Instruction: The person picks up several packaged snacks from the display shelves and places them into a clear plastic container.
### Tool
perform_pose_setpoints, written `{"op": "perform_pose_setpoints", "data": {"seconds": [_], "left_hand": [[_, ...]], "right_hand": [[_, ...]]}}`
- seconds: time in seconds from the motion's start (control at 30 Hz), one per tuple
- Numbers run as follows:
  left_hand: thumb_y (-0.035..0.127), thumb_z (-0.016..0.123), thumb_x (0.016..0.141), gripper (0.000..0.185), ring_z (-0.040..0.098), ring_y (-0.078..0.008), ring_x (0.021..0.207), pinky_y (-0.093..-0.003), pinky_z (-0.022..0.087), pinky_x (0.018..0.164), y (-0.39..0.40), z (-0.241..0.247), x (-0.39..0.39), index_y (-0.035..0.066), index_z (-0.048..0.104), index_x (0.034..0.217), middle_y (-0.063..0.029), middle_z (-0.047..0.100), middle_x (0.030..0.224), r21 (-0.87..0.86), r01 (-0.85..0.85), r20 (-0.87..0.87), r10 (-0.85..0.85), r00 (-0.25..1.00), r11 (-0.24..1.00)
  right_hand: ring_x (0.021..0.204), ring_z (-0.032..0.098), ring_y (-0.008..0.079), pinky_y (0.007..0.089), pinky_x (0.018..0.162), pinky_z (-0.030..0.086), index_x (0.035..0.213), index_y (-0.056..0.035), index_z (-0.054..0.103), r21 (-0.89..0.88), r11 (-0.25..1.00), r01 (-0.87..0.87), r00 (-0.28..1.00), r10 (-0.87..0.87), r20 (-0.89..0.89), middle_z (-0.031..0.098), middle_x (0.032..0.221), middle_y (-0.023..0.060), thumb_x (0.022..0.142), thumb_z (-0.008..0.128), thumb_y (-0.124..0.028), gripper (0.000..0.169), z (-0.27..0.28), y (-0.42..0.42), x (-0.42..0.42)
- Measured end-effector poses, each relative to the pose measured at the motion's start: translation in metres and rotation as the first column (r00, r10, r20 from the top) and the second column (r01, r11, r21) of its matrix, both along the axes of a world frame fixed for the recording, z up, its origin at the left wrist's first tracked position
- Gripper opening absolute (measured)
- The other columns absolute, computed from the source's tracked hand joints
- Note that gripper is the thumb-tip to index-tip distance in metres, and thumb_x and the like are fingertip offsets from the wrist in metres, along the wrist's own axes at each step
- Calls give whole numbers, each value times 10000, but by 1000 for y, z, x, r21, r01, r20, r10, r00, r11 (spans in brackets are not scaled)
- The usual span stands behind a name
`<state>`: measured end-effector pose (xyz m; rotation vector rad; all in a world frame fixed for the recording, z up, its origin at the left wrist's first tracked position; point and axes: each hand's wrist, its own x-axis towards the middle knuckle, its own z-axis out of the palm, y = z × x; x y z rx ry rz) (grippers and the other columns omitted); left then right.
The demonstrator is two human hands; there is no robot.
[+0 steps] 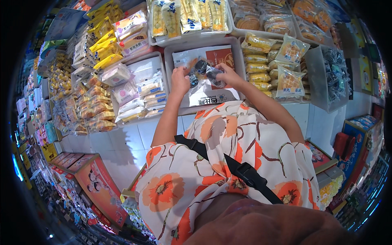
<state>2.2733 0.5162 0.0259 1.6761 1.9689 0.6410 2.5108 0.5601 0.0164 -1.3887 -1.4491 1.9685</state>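
My left hand [181, 80] grips the left edge of a clear plastic packet over a plastic bin [167, 58]. Dark pieces of food [193, 80] show beside its thumb. My right hand [229, 76] pinches a clear-wrapped dark snack [214, 76] between thumb and fingers. Another dark piece [201, 66] and a brownish one lie between the hands; whether they share one wrapper I cannot tell. Underneath, the bin holds printed sheets or bags, one white [199, 97] with writing and one red and white [218, 55].
Left of the bin stands a tray with white wrapped cakes [151, 88]. Yellow-wrapped pastries [258, 67] fill the bin to the right, beside a tilted bin of dark packets [332, 70]. Long yellow packets [183, 18] stand behind. White tiles [122, 144] face the counter's front.
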Motion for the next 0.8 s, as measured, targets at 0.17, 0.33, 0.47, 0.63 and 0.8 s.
{"op": "perform_pose_setpoints", "data": {"seconds": [0.17, 0.33, 0.47, 0.63, 0.8], "left_hand": [[114, 587, 847, 311, 576, -181, 857, -325, 506, 677, 13, 14, 6, 40, 555, 1148, -73, 589, 1003, -288, 78, 464, 68, 883, 954], [209, 590, 891, 426, 539, -89, 870, -249, 496, 660, 10, 29, 25, 61, 479, 1275, -8, 575, 1052, -432, 314, 834, 242, 496, 846], [180, 669, 822, 501, 558, -94, 901, -235, 482, 675, 0, 42, 45, 34, 471, 1258, -27, 585, 1025, -347, 288, 832, 152, 534, 892], [59, 702, 748, 402, 582, -117, 795, -243, 479, 671, -12, 31, 57, 19, 533, 1111, -40, 605, 927, -335, 203, 810, 170, 562, 920], [20, 701, 701, 314, 595, -137, 781, -273, 490, 710, -29, -4, 56, 2, 592, 996, -60, 619, 861, -312, 287, 747, 47, 663, 906]], "right_hand": [[846, 642, 293, 440, 730, 529, 1163, -78, 468, -524, 851, -36, 816, -278, -507, 611, 1065, 145, 728, 503, -174, 446, 21, 1, 8], [891, 639, 311, 473, 799, 502, 1195, -92, 478, -546, 828, -132, 775, -257, -578, 612, 1066, 146, 702, 508, -222, 510, 19, 2, 9], [904, 640, 317, 484, 830, 509, 1207, -75, 479, -540, 838, -82, 799, -269, -539, 602, 1078, 148, 698, 520, -220, 531, 21, -1, 8], [834, 643, 249, 358, 760, 520, 1123, -62, 544, -348, 937, -11, 893, -148, -425, 628, 979, 120, 722, 610, -186, 424, 4, -4, 10], [789, 636, 220, 328, 728, 502, 952, 0, 649, 201, 929, -311, 949, 291, 121, 662, 871, 133, 605, 783, -150, 401, 7, -13, 20]]}}
